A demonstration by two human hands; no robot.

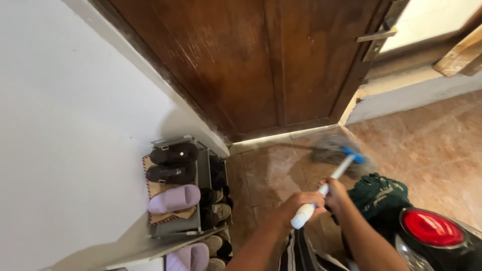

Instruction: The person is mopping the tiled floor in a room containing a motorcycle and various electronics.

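To the left of the hands, a metal shoe rack [176, 190] stands against the white wall [65, 125], holding dark sandals [170, 163] and lilac slippers [173, 199]. The left hand [305, 201] is wrapped round the lower end of a white mop handle [321, 193], and the right hand [335, 193], just beyond it on the shaft, is closed round the same handle. The grey mop head [334, 149], blurred, lies on the wet tiled floor [271, 173] ahead of both hands, near the foot of the brown wooden door [251, 65]. Right of the hands sit a dark green cloth [379, 195] and a vehicle's red tail light [432, 228]. A wide stroke could likely knock the head into the door or rack, or the near end of the handle into the light; the wet tiles look slippery underfoot.
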